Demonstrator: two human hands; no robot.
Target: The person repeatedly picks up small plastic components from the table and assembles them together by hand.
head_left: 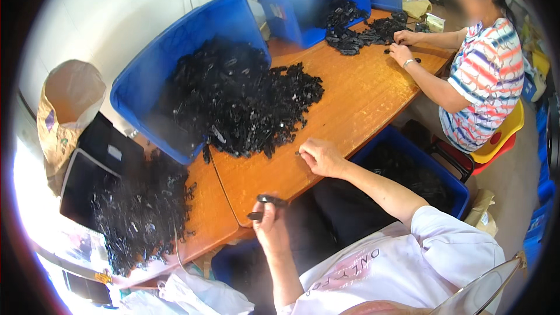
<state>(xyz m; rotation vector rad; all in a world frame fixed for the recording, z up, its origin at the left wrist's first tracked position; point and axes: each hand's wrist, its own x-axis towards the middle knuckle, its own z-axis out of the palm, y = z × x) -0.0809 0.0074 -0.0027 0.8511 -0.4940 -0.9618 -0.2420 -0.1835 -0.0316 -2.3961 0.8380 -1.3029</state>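
Observation:
My left hand (270, 230) is closed around a black plastic piece (272, 200) just off the table's front edge. Another dark end of what it holds shows by the thumb; whether this is one part or two I cannot tell. Over the wooden table (344, 102), my right hand (322, 157) has its fingers pinched together. A tiny dark bit shows at those fingertips, too small to name. Beyond both hands, a large heap of small black plastic parts (233, 99) spills from a tipped blue bin (137, 90) onto the tabletop.
To the left lies a second heap of black parts (146, 210) beside a black tray (81, 186) and a brown paper bag (49, 134). A co-worker (484, 76) sits at right, hands at another pile (356, 38). Below the table edge stands a blue bin (458, 198).

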